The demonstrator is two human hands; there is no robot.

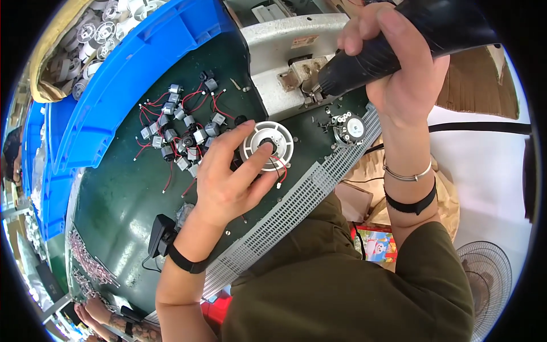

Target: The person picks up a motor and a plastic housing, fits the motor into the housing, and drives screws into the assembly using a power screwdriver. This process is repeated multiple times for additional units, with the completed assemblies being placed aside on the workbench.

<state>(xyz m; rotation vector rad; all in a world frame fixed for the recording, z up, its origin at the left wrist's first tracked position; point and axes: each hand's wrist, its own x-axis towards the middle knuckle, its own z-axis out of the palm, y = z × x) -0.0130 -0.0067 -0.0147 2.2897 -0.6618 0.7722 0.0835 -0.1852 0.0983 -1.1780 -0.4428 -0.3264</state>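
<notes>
My left hand (225,185) holds a round white plastic housing (286,142) down on the green bench. One fingertip presses the black part at its centre, and a red and a black wire hang out toward me. My right hand (407,74) is raised and wrapped round a thick black electric screwdriver (362,65). The tool's narrow end reaches the metal mouth of a screw feeder (265,85); whether its bit touches a screw cannot be made out. Left of the housing lies a heap of small silver motors (171,134) with red wires.
A blue bin (137,57) curves along the far left, beside a sack of white plastic parts (94,48). Right of the feeder sits another round assembly (348,128) among loose screws. A perforated strip (268,214) edges the bench near me. Another person's hands (94,312) show at lower left.
</notes>
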